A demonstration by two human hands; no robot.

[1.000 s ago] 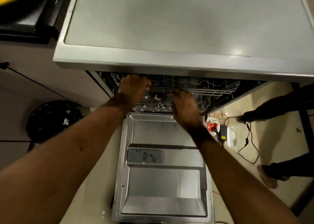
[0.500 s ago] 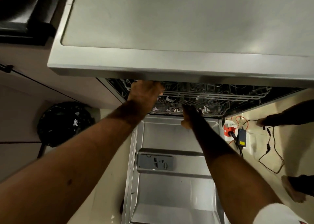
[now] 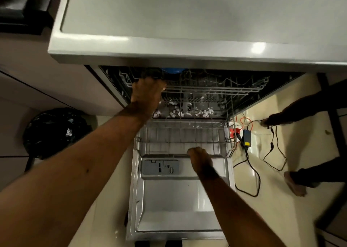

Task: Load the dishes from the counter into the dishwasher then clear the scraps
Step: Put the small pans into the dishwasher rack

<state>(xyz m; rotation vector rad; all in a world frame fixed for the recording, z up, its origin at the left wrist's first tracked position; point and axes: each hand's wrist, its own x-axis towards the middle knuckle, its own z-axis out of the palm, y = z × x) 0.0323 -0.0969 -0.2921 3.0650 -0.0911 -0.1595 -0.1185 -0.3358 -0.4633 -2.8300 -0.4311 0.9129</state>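
The dishwasher stands open below the grey counter (image 3: 187, 46), its door (image 3: 178, 199) folded flat toward me. My right hand (image 3: 200, 157) grips the front rail of the lower wire rack (image 3: 163, 143), which sits partly out over the door. My left hand (image 3: 148, 93) holds the front left of the upper wire rack (image 3: 216, 90), still inside the machine. A blue object (image 3: 172, 70) shows at the back of the upper rack. No dishes are visible on the counter in this view.
A black lined bin (image 3: 54, 132) stands on the floor to the left. Right of the door lie a red-and-white item (image 3: 235, 131), a blue adapter (image 3: 247, 138) and black cables (image 3: 272, 153). Another person's legs and feet (image 3: 294, 183) are at the right.
My right hand came down and toward me with the lower rack, which now sits out over the door. My left hand stayed at the upper rack. The view shifted slightly.
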